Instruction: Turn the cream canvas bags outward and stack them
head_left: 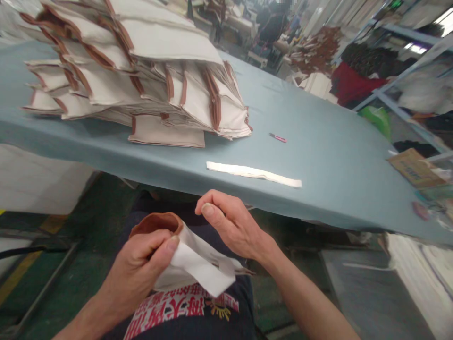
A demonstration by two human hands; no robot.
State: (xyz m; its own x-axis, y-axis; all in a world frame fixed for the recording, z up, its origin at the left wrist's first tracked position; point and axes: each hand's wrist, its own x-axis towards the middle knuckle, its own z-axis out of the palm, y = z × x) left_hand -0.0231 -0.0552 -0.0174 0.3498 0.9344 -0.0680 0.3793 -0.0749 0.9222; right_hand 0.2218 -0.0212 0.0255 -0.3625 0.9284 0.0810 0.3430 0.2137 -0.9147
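Head view, cloth [198,267], blue table [318,156], workshop shelving [406,73]

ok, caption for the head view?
Left hand holds a brown-trimmed cloth piece, right hand beside it; stack of similar pieces on the table.

Soft, even light is falling from overhead and keeping the scene bright. A ceiling lamp [417,48] is glaring white at the upper right, its glow bleeding into the shelves [406,71] around it. The stack of cloth pieces [141,71] is casting a faint, short shadow on the blue table [318,141], while the floor [88,212] beneath is sitting in darker shade. The left hand [139,269], right hand [230,224] and white cloth [198,264] are showing sharp. The far room is blurring, and the wide lens is bending the table edge — the right corners are smearing most.
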